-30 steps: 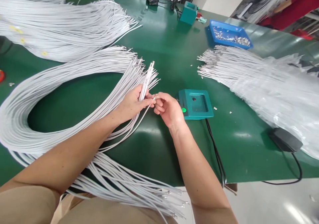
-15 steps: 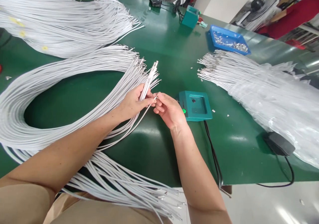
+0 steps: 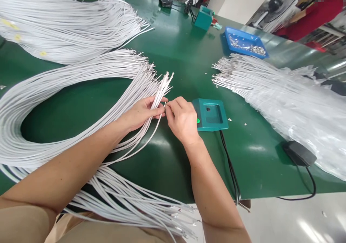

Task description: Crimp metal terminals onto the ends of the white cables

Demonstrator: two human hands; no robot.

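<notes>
My left hand [image 3: 144,113] is closed round a small bunch of white cables [image 3: 162,86], their tips pointing up and away. One cable from the bunch curves separately below the thumb, and its tip [image 3: 165,104] stands just past the thumb. Right beside that tip, my right hand [image 3: 181,117] pinches with thumb and fingers; whatever lies in the pinch is too small and covered to make out. Behind my left hand lies a big looped bundle of white cables [image 3: 67,79]. A teal device [image 3: 220,107] with a green button sits just right of my right hand.
Another cable bundle [image 3: 81,23] lies at the back left. Cables in clear plastic [image 3: 283,98] lie at right, near a blue tray [image 3: 229,37] of small metal parts. A black box [image 3: 300,153] with a cord is near the front edge. Loose cables [image 3: 140,203] hang over my lap.
My right hand has turned over, so its back now faces up, with the fingers still at the cable tip. The cable tips in my left hand have fanned apart slightly.
</notes>
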